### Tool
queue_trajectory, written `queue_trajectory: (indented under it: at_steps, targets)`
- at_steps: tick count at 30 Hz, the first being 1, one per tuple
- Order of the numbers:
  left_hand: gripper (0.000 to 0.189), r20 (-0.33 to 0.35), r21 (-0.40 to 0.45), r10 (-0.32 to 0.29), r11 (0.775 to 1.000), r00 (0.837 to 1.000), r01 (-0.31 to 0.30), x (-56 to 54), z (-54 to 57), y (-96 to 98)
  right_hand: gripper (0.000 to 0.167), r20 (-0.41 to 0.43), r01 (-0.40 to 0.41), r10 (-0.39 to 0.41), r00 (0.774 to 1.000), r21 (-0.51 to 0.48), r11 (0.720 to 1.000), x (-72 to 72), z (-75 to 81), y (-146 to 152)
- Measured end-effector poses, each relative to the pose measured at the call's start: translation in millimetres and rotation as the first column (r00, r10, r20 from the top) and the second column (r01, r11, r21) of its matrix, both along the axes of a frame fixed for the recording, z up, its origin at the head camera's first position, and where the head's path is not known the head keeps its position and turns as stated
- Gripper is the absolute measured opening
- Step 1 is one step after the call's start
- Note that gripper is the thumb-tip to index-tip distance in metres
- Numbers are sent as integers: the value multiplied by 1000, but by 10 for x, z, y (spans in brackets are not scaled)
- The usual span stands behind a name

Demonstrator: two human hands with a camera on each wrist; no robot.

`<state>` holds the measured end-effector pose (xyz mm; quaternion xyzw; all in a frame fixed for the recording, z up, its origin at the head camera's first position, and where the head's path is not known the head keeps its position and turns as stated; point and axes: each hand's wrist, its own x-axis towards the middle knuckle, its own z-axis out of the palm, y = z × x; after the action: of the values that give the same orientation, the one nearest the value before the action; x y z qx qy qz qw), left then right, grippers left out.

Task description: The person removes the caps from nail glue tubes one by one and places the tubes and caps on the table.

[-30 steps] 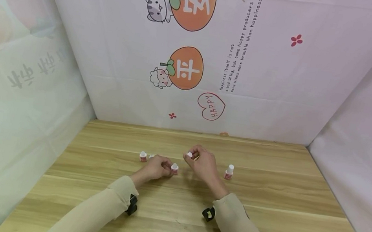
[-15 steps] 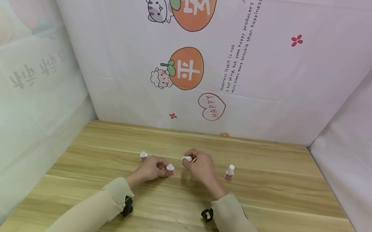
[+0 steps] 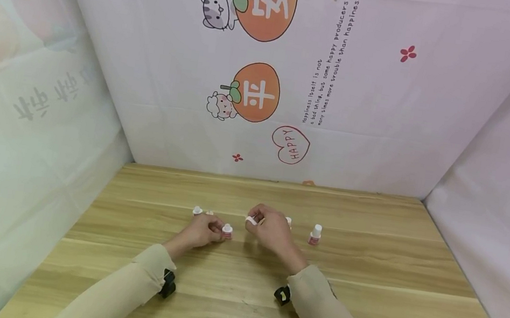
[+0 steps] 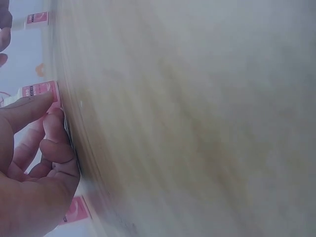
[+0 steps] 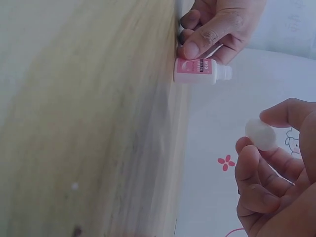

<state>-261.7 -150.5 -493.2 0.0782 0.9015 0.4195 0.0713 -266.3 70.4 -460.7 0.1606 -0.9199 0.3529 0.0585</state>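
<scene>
My left hand (image 3: 198,231) pinches a small white bottle (image 3: 227,233) with a pink label, thumb against the label. The bottle stands upright on the table, its narrow white neck bare in the right wrist view. To the right and a little higher, my right hand (image 3: 271,230) pinches a round white cap (image 5: 260,134) between thumb and fingers, apart from the bottle. In the head view the cap shows at the fingertips, tilted on its side.
Behind my left hand stands another uncapped bottle (image 3: 197,210), with a small pale thing (image 3: 210,213) beside it. A capped bottle (image 3: 315,235) stands at the right. Another white-topped bottle (image 3: 288,222) is mostly hidden by my right hand. A printed cloth wall (image 3: 355,140) rises behind the wooden table.
My left hand has slid the bottle leftward across the table. My right hand has shifted slightly left and lower with the cap. Behind it, a white-topped bottle has come into view.
</scene>
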Motion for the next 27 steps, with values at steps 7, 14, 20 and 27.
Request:
queue_trajectory:
  at_steps: [7, 14, 20, 27]
  targets:
    - [13, -11, -8, -9, 1000, 1000, 9, 34, 3, -82, 15, 28, 2, -4, 1000, 66, 998, 3, -49, -65]
    - [16, -28, 15, 5, 1000, 1000, -5, 58, -21, -174, 17, 63, -15, 10, 998, 69, 998, 31, -37, -122]
    - [14, -20, 30, 7, 1000, 1000, -7, 63, -36, -236, 16, 21, -60, 58, 998, 124, 990, 34, -46, -145]
    - [14, -6, 5, 27, 1000, 1000, -27, 88, -15, -301, 16, 14, -82, 81, 997, 166, 983, 41, -33, -195]
